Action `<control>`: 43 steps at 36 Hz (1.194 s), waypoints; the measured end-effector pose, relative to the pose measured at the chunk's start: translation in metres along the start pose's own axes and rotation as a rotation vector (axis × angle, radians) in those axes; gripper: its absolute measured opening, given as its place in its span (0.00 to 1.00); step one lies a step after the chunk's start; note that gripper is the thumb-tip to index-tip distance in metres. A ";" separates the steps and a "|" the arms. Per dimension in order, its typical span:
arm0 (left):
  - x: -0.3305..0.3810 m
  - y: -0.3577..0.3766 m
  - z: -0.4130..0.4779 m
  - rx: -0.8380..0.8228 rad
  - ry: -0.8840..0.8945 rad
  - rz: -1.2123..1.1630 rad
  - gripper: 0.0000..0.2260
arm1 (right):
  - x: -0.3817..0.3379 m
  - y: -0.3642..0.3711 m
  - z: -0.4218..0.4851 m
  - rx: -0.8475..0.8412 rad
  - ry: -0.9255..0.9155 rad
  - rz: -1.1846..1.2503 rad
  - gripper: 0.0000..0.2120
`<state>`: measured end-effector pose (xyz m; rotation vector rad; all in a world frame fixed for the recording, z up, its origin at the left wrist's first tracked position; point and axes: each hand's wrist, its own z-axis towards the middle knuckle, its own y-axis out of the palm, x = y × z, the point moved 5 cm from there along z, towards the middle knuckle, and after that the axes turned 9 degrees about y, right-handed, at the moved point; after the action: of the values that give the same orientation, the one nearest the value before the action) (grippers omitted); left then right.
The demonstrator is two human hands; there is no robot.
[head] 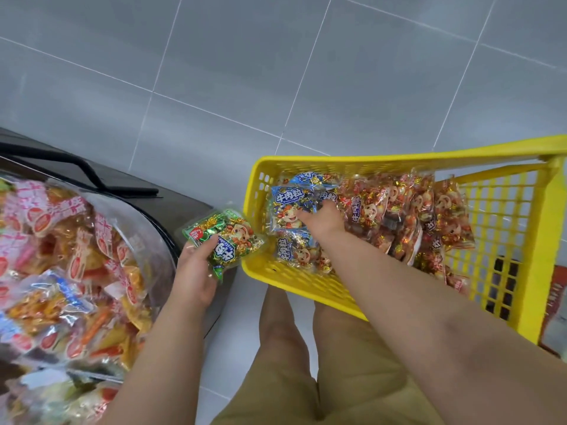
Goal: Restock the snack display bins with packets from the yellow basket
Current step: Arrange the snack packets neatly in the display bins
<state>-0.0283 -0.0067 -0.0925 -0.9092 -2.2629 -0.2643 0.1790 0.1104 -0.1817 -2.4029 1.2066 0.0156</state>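
Note:
A yellow basket (506, 250) sits on the floor at the right, holding blue packets on its left side and several red packets (399, 216) on its right. My right hand (322, 219) reaches into the basket and its fingers curl onto a blue packet (287, 210). My left hand (194, 271) grips a green packet (227, 240) just left of the basket's near corner, between the basket and the display. A clear curved display bin (153, 240) at the left is heaped with pink, orange and red packets (76, 271).
The display stand's dark base (171, 207) with a black bar (86, 170) juts out beyond the bin. Grey floor tiles (306, 72) fill the upper view. My legs in tan shorts (306, 378) are at the bottom. A red box (555, 305) stands behind the basket.

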 end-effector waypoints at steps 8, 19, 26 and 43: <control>0.007 -0.010 0.005 0.099 -0.003 -0.003 0.05 | 0.008 -0.019 -0.002 -0.131 -0.005 0.118 0.35; 0.012 0.023 -0.001 -0.097 -0.034 0.077 0.05 | 0.062 -0.063 -0.056 -0.444 0.103 0.475 0.12; 0.014 0.047 -0.012 -0.325 -0.065 0.064 0.19 | 0.021 -0.014 -0.094 -0.445 -0.199 0.311 0.10; 0.012 -0.003 0.014 -0.068 0.005 -0.003 0.09 | -0.009 0.008 0.012 0.046 0.173 0.049 0.13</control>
<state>-0.0443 0.0032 -0.0950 -0.9385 -2.2625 -0.3468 0.1688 0.1178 -0.1934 -2.3733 1.3270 -0.2063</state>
